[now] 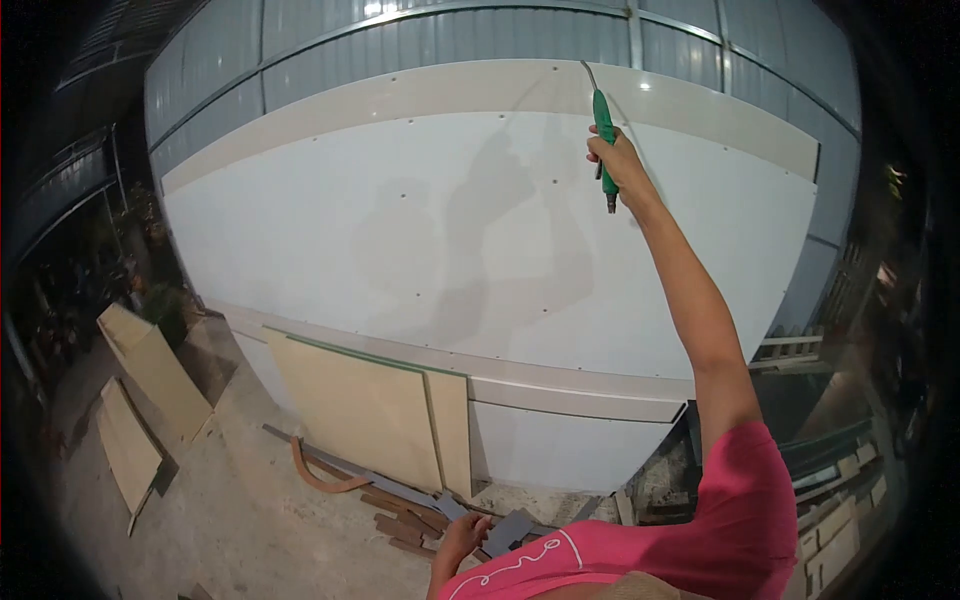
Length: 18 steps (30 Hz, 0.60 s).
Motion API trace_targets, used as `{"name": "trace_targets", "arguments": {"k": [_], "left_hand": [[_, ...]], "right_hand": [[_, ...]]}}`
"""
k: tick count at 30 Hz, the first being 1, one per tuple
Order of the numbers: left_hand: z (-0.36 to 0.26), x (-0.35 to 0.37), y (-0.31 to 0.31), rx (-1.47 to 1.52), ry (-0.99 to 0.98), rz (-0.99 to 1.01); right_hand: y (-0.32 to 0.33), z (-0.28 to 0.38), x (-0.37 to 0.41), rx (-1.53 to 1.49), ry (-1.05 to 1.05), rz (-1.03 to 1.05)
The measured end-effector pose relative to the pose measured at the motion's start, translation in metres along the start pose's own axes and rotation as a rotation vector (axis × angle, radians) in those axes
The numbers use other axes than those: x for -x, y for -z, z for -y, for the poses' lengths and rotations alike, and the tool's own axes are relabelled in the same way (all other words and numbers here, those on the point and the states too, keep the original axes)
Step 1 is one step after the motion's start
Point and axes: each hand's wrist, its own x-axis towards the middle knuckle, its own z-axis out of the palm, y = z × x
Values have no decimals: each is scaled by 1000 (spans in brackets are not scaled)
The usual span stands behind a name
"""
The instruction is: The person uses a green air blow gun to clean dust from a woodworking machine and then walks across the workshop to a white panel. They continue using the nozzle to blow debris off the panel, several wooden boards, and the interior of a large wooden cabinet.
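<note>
A green tool (603,108) is held by the right hand (622,160), high up in front of the big white board (350,250), right of its middle; the fingers are wrapped firmly round the tool's body, and the arm is stretched up in a pink sleeve (745,470); the tool's thin bent tip (588,72) is pointed up at the top edge of the pale strip (430,92) that runs along the board's top; whether the edge is touched cannot be told.

The left hand (463,538) is held low, below the board; its fingers are loosely bent, and whether anything is pinched in them cannot be told; grey pieces (507,533) are seen just beside it.

Small dark dots are spread over the board; two cream sheets (350,395) are leaned on its lower part; brown strips (405,525) and a curved brown piece (320,482) are strewn on the floor (270,540) below it.

The step in hand is judged to be the aiming of the tip at the board's top edge; for the next move, a firm grip, a long reach and a steady tip seem to be called for.
</note>
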Motion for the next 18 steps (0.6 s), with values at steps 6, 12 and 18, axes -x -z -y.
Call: {"name": "trace_targets", "arguments": {"k": [6, 12, 18], "left_hand": [[25, 19, 36, 28, 22, -95], [53, 26, 70, 14, 0, -142], [73, 36, 98, 14, -42, -142]], "right_hand": [[-43, -17, -33, 25, 21, -18], [-59, -24, -35, 80, -11, -74], [-70, -22, -19, 31, -32, -21]]}}
